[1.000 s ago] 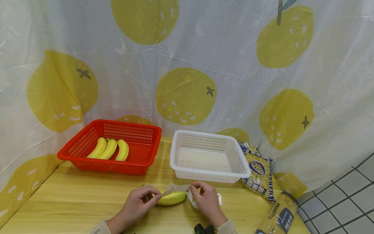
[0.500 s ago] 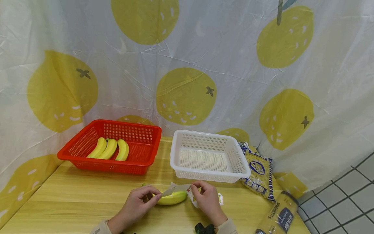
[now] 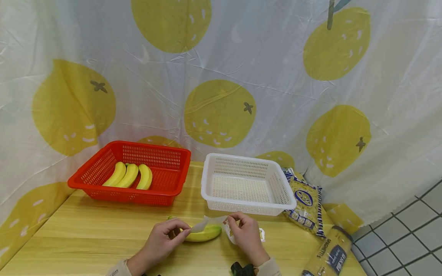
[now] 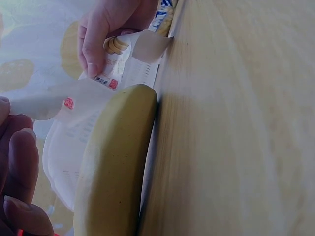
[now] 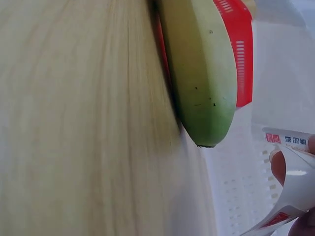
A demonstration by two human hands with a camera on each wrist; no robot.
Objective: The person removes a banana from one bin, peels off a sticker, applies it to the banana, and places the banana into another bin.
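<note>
Surface (image 3: 86, 237) carries everything, wood-grain, under both grips. Red basket (image 3: 127, 193): beyond left grip, shifted to its left; three bananas (image 3: 128, 175) side by side inside. White basket (image 3: 241, 207): beyond right grip. Pasta bag (image 3: 304, 205): right of and beyond right grip, next to white basket. Spaghetti pack (image 3: 328, 251): right of right grip, well apart, nearer the person.

Left grip (image 3: 164, 237): thumb and forefinger pressed together, pinching left end of the label strip. Right grip (image 3: 245, 235): thumb and fingers pinching same strip further along. No gap visible at either pinch beyond strip thickness.

Key relation: loose banana (image 3: 204, 235) lies on the surface between the grips, below the strip's span. Long axis left-right, roughly parallel to the grip-to-grip line. Stem shows past far side of left grip, green tip points at right grip, just short of it. Left grip looks nearer, overlapping it in head view; contact, can't tell.

Label strip (image 4: 54, 103): stretched between the grips, slightly bent, pale mid-span. Printed label (image 4: 115, 59) with banana picture hangs at right grip.
</note>
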